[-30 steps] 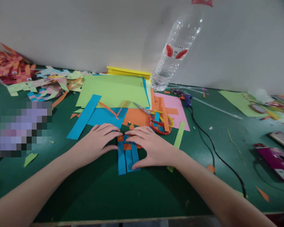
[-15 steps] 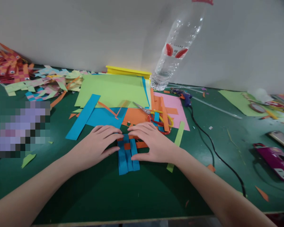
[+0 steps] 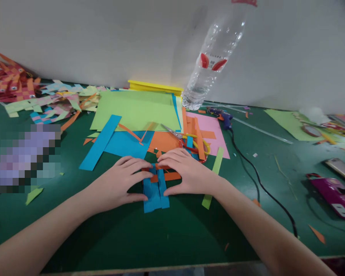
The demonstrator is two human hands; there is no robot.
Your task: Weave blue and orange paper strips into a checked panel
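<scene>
Blue paper strips (image 3: 156,201) lie upright on the green table, crossed with orange paper strips (image 3: 168,176) near their upper ends in a small weave. My left hand (image 3: 126,178) rests at the weave's left side, its fingertips on the upper part and its thumb on the left blue strip lower down. From the right, my right hand (image 3: 186,172) reaches over the ends of the orange strips. Its fingertips touch the top of the weave, and its thumb meets the right blue strip. Both hands have thumb and fingers apart; the strip ends beneath them are hidden.
Behind the hands lie green paper sheets (image 3: 135,111), scissors (image 3: 175,132) and a loose blue strip (image 3: 100,142). A plastic bottle (image 3: 212,63) leans at the wall. Rightward are a glue gun (image 3: 224,117) with a black cord and a purple device (image 3: 330,193).
My left thumb has moved down and slightly right along the left blue strip, farther from its fingers. My right hand has shifted very slightly right; the weave stays in place.
</scene>
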